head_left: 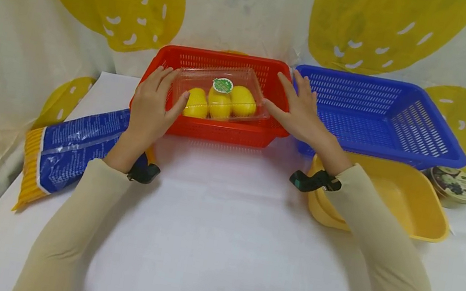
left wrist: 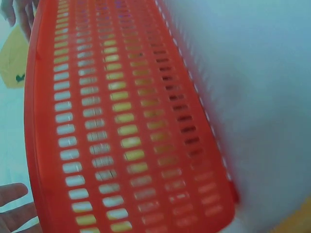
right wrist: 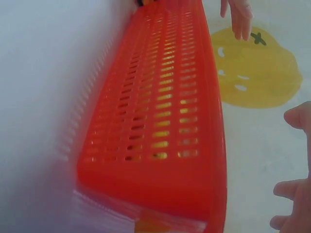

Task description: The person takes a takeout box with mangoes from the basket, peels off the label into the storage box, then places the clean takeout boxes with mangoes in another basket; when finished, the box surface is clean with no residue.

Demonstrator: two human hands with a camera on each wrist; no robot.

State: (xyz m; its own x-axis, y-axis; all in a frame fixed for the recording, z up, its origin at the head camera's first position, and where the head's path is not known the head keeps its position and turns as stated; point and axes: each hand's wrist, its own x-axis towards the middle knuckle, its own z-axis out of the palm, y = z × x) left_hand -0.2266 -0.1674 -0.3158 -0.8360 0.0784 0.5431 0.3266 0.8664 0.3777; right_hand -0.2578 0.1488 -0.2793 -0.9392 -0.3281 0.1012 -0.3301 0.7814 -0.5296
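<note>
In the head view a clear plastic box (head_left: 237,76) with several yellow fruits (head_left: 243,102) and a green-and-white label lies tilted inside the red basket (head_left: 217,132). My left hand (head_left: 151,104) is over the basket's left end, fingers spread, at the box's left side. Over the right end is my right hand (head_left: 301,109), its fingers apart and its thumb near the box's right edge. Whether either hand touches the box or the rim, I cannot tell. Both wrist views show the basket's slotted side, with fingertips above its rim.
A blue basket (head_left: 354,129) stands right of the red one. In front of it are a yellow tub (head_left: 407,198) and a round tin (head_left: 454,186). A blue and orange bag (head_left: 77,146) lies at the left, beside my left forearm. A patterned curtain (head_left: 245,10) hangs behind.
</note>
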